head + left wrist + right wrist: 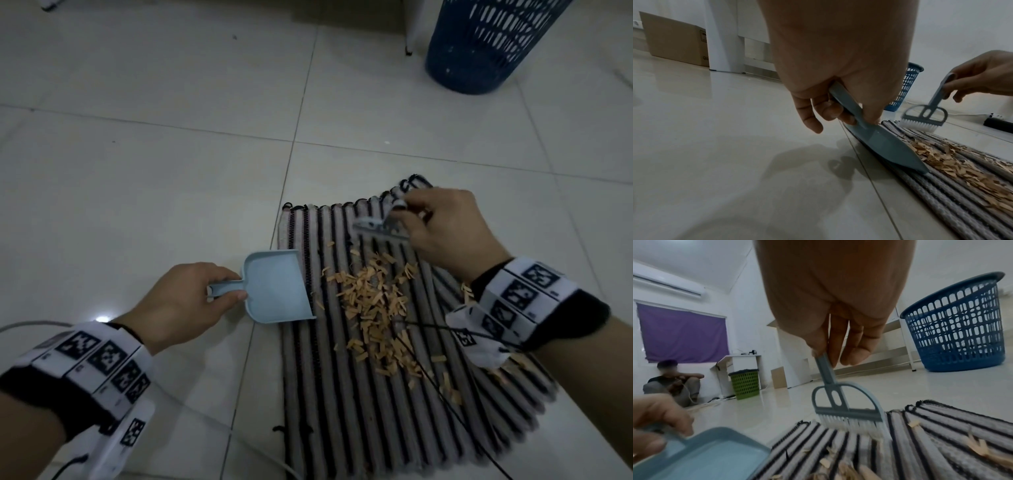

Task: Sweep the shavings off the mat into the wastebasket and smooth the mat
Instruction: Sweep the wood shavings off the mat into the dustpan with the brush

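Observation:
A grey and black striped mat (359, 411) lies on the tiled floor, rumpled at its far right corner. Tan wood shavings (373, 308) lie scattered over its middle. My left hand (185, 301) grips the handle of a light blue dustpan (277, 287), whose open lip rests on the mat's left edge. My right hand (445, 233) pinches the handle of a small blue brush (849, 412); its white bristles touch the mat's far end, beyond the shavings. The blue wastebasket (486, 44) stands on the floor at the far right.
A cable (442, 394) runs from my right wrist across the mat. In the right wrist view a green basket (745, 384), a white desk (735, 368) and a seated person (672, 382) are at the far wall. A cardboard box (676, 40) stands behind.

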`<state>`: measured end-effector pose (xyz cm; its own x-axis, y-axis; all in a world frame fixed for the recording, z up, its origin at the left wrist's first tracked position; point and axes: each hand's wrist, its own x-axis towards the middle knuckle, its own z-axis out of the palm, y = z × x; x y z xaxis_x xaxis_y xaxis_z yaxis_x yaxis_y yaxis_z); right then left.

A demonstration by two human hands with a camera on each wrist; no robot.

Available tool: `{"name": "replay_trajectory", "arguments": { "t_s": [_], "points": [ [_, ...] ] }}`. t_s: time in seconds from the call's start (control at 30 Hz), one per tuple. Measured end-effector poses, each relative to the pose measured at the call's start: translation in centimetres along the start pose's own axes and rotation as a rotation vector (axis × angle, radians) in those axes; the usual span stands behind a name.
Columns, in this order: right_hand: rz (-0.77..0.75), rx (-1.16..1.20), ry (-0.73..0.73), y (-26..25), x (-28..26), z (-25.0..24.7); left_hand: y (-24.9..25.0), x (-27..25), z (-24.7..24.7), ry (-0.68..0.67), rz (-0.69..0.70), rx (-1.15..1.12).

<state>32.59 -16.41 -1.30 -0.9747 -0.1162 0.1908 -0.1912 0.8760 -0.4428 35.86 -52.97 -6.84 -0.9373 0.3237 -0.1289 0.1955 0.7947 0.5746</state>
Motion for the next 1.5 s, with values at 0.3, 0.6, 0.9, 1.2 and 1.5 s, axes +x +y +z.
{"name": "replay_trajectory", "arguments": {
  "t_s": [0.3, 0.6, 0.9, 1.2, 1.5],
  "points": [
    [-0.016, -0.017, -0.226, -1.4, 2.3, 2.6, -0.3, -0.2, 0.5, 0.008, -0.007, -0.012],
    [-0.043, 0.12, -0.066, -2.2, 2.1, 2.2, -0.6, -0.1, 0.6, 0.011, -0.001, 0.061],
    [-0.056, 0.088, -0.186, -2.6, -2.3, 2.5, -0.3, -0.3, 0.4, -0.01, 0.063, 0.04],
    [0.07, -0.031, 0.065, -1.9, -4.3, 2.3, 0.4, 0.0, 0.1, 0.003, 0.156, 0.113],
    [0.002, 0.046, -0.061, -6.5, -4.1, 5.2, 0.1, -0.4, 0.4, -0.066, 0.08, 0.177]
  ]
}}
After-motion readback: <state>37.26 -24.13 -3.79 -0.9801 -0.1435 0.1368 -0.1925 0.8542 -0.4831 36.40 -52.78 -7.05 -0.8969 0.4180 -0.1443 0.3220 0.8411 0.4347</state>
